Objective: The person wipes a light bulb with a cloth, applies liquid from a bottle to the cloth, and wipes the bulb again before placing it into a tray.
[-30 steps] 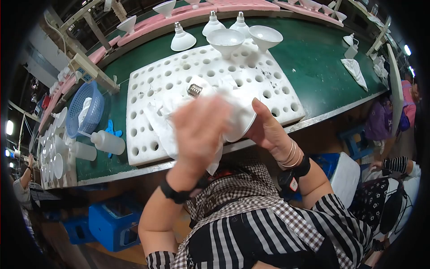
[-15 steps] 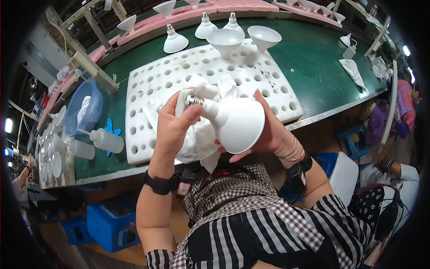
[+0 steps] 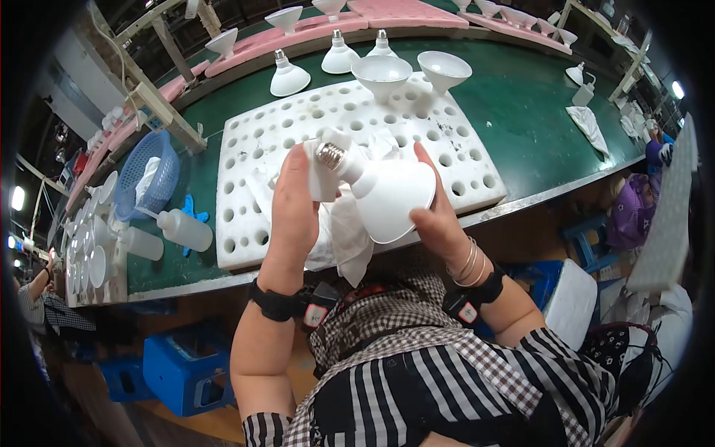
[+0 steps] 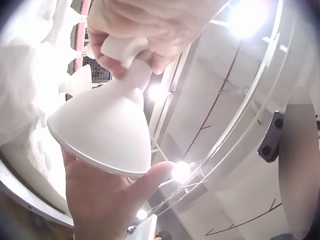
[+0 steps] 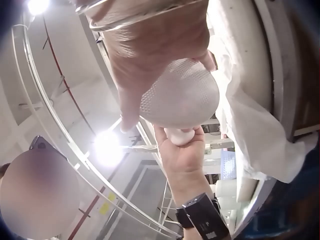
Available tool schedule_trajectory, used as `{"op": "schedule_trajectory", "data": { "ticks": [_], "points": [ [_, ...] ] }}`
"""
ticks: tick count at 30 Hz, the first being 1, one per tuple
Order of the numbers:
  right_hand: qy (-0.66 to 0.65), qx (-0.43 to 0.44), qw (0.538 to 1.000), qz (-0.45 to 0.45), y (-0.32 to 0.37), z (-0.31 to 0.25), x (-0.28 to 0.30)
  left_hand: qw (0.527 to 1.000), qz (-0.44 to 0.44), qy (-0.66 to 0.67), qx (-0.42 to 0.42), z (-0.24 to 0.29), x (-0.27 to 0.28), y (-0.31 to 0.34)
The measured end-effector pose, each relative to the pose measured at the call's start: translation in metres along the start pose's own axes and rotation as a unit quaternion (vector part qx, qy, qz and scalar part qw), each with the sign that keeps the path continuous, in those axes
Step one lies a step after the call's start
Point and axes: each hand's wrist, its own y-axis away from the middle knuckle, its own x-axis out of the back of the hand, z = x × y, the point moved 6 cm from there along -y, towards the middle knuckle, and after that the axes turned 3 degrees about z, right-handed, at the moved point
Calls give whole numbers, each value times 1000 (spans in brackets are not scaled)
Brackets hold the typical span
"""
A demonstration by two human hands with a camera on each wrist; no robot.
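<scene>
My right hand grips the wide face end of a white reflector light bulb, thumb at the rim. The bulb tilts, its metal screw base pointing up and left. My left hand holds a folded white cloth against the base. In the left wrist view, the fingers of the left hand curl around cloth and bulb neck. The right wrist view shows the bulb's textured lens under the right hand. More white cloth hangs over the table edge below the bulb.
A white foam board with rows of holes lies on the green table. Several similar bulbs stand behind it. On the left are a blue basket, a squeeze bottle and a blue star-shaped item.
The left hand, blurred over the bulb at first, went to its screw base and now holds folded cloth there. The right thumb has come round to the front of the rim.
</scene>
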Motion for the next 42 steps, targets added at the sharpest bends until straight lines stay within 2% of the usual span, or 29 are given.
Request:
{"op": "schedule_trajectory", "data": {
  "ticks": [2, 3, 4, 5, 6, 7, 9, 12, 13, 15, 16, 18, 19, 21, 22, 24, 25, 27, 28, 29, 31, 32, 33, 35, 36, 38, 39, 41, 42],
  "points": [
    [-155, -114, 978, 81, 2, 16, 4, 990, 84, -1, -111, 10, 9, 2],
    [-157, -112, 978, 81, 1, 13, 2, 990, 83, -3, -113, 10, 7, 3],
    [-190, -138, 971, 54, 0, 8, -4, 896, 54, -262, -355, 34, -10, 17],
    [-221, -164, 961, 27, 0, 3, -11, 681, 19, -486, -548, 37, -37, 39],
    [-219, -178, 958, 55, 3, 2, -14, 613, -26, -587, -528, 28, -57, 53],
    [-217, -180, 958, 54, 4, 0, -13, 628, -45, -590, -506, 30, -61, 59],
    [-234, -237, 942, 29, 10, 2, -15, 581, -35, -616, -531, 32, -44, 40],
    [-270, -270, 924, 22, 14, 10, -7, 589, 60, -627, -507, 40, 4, -7],
    [-315, -274, 909, -1, 13, 11, -5, 637, 81, -610, -464, 44, 25, -21],
    [-332, -271, 904, 0, 10, 8, -3, 574, 113, -713, -388, 42, 49, -31],
    [-347, -270, 898, 0, 11, 5, -2, 575, 108, -712, -390, 37, 50, -29],
    [-347, -269, 898, 25, 9, 3, 3, 492, 157, -785, -341, 29, 56, -23],
    [-347, -272, 896, 49, 9, 3, 6, 493, 155, -785, -342, 23, 51, -16],
    [-346, -272, 896, 54, 8, 2, 9, 668, -4, -687, -285, -11, 25, 1],
    [-343, -273, 897, 57, 8, 1, 11, 671, -5, -686, -283, -20, 14, 13],
    [-324, -269, 905, 65, 8, -1, 13, 619, -19, -748, -239, -36, -1, 25],
    [-306, -262, 912, 71, 8, -2, 15, 620, -19, -747, -238, -35, 2, 19],
    [-280, -252, 923, 77, 9, -4, 19, 728, -38, -677, -101, -40, 24, -5],
    [-252, -243, 933, 80, 8, -6, 22, 740, -22, -650, -172, -40, 33, -9],
    [-251, -242, 934, 78, 7, -5, 23, 740, -20, -650, -173, -40, 37, -13],
    [-232, -227, 941, 91, 5, 0, 28, 888, 124, -405, -180, -27, 62, -21],
    [-235, -228, 940, 91, 4, 2, 27, 917, 173, -306, -189, -5, 47, -12],
    [-217, -227, 945, 87, 2, 3, 25, 916, 174, -309, -186, 5, 31, -6],
    [-198, -229, 950, 78, 1, 4, 18, 876, 99, -313, -354, 31, -12, 13],
    [-195, -221, 953, 70, 0, 3, 11, 787, 51, -438, -432, 37, -44, 25],
    [-201, -196, 957, 69, 0, -4, 0, 673, 6, -553, -492, 35, -68, 34],
    [-202, -199, 957, 64, 0, -3, 1, 640, 2, -578, -506, 35, -69, 32],
    [-193, -242, 951, 19, 5, 0, 2, 608, -7, -602, -517, 30, -66, 23],
    [-193, -245, 950, 20, 7, 1, 2, 692, -13, -562, -452, 19, -49, 9]
  ]
}}
